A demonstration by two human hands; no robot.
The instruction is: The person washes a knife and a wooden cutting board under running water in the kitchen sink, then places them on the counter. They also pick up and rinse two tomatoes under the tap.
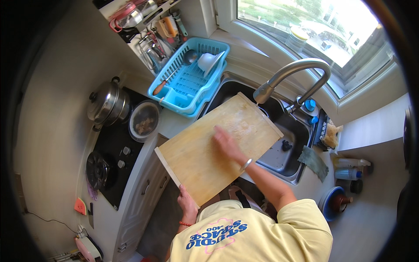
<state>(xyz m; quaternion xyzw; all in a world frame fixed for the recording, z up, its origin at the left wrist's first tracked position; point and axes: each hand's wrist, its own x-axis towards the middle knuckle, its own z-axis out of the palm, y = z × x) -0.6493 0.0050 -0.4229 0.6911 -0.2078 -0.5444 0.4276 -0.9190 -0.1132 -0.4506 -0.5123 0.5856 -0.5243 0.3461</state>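
Note:
A large wooden board [186, 163] with pale end strips lies tilted over the sink [296, 167], its far end above the basin. My left hand [187, 202] grips the near left corner of the board, mostly by its end strip. Over the middle of the board is my right hand [226, 142], blurred, with its fingers stretched out flat and nothing held in it. Whether the right palm touches the wood is hard to tell. Whitish residue [244, 126] shows on the board's far half. The faucet [294, 78] arches over the board's far end.
A blue dish rack [188, 78] holding a ladle [190, 57] and white dishes [209, 62] stands left of the sink. Further left are a steel pot [108, 103], a covered bowl [144, 121] and a stove [122, 173]. A green cloth [314, 162] lies right of the sink.

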